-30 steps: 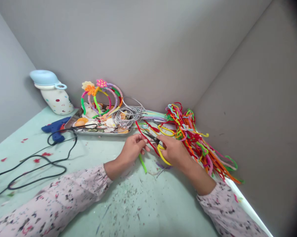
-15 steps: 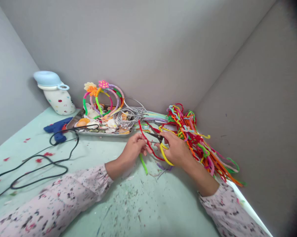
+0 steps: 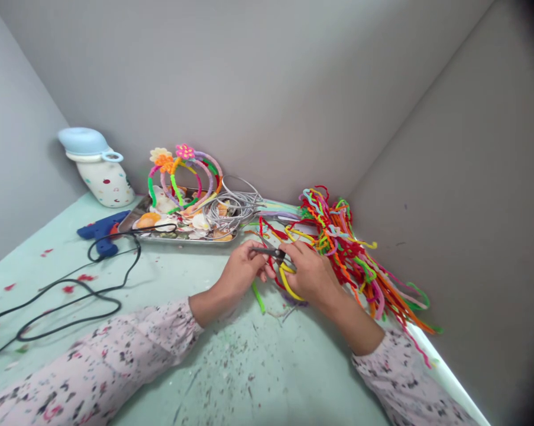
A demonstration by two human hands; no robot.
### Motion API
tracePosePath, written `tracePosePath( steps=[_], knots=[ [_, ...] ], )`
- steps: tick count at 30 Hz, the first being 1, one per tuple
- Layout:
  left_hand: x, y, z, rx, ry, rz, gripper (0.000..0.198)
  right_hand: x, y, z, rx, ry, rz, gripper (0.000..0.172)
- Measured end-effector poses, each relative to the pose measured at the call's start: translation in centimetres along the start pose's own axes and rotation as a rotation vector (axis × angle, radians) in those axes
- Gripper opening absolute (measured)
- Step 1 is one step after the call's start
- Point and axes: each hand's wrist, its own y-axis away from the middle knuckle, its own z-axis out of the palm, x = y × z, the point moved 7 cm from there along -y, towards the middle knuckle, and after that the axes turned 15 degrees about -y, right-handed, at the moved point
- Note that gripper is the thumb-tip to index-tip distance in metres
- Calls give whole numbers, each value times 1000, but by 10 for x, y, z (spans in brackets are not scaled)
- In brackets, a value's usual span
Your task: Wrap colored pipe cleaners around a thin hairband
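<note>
My right hand (image 3: 313, 272) is closed around the yellow handles of a pair of scissors (image 3: 288, 284). The dark blades point left and reach my left hand (image 3: 244, 266). There, my left fingers pinch a red pipe cleaner (image 3: 271, 267), which crosses the blades; its exact grip is partly hidden by the fingers. Below the left fingers lies a short green pipe cleaner piece (image 3: 258, 297). Just right of my right hand spreads a big tangled pile of coloured pipe cleaners (image 3: 337, 231).
A metal tray (image 3: 182, 239) holds scraps, several flower-topped pipe cleaner hoops (image 3: 184, 177) and a grey wire coil (image 3: 235, 207). Left of it are a blue glue gun (image 3: 100, 228) with a looping black cord (image 3: 100, 296) and a white bottle (image 3: 107, 183). Grey walls stand behind and right.
The scissors have moved left, their blades now at my left fingers and across the red pipe cleaner. My right hand has shifted slightly left with them.
</note>
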Motion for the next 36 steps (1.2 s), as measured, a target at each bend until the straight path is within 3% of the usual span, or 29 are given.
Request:
tracePosePath(
  steps=[16,26,36],
  knots=[
    [1,1,-6,67,-100,8,6,-6,2,1,-3,65,5,30],
    [-3,-1,-9,116,-107,-16,7,-6,1,2,-18,53,-14,34],
    [-4,0,-7,109,-75,-5,8,-2,3,6,12,1,6,31]
  ],
)
